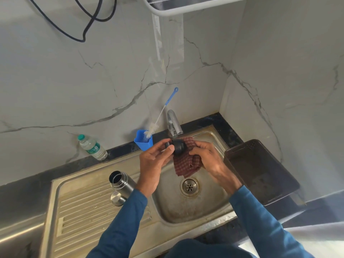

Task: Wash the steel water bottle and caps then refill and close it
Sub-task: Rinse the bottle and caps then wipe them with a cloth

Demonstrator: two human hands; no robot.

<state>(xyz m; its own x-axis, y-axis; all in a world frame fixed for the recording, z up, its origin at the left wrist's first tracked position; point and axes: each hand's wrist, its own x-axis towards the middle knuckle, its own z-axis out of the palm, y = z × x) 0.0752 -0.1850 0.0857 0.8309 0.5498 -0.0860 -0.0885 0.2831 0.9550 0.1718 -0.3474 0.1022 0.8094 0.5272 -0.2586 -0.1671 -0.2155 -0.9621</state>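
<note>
Fingers (168, 150) of the left hand (152, 161) curl around a black cap (177, 146) at frame center, above the sink basin. Fingers of the right hand (206, 155) grip a red checked cloth (188, 164) bunched against the same cap; the cloth hangs down toward the drain (189, 186).

Lower left of center, the steel water bottle (121, 182) stands open-mouthed on the ribbed drainboard (83, 207) of the steel sink (195, 211). A steel cap (117, 197) rests on the drainboard, touching the bottle base.

A dark tray (260, 170) sits at the right edge of the sink on the black table (24, 190).

Further back, a blue holder (143, 140) carries a bottle brush (163, 112) with a blue handle, just left of the faucet (174, 125). A clear plastic bottle (92, 147) with a green cap stands at left against the marble-pattern wall (74, 86). A black cable (83, 17) loops across the upper left of the frame.
</note>
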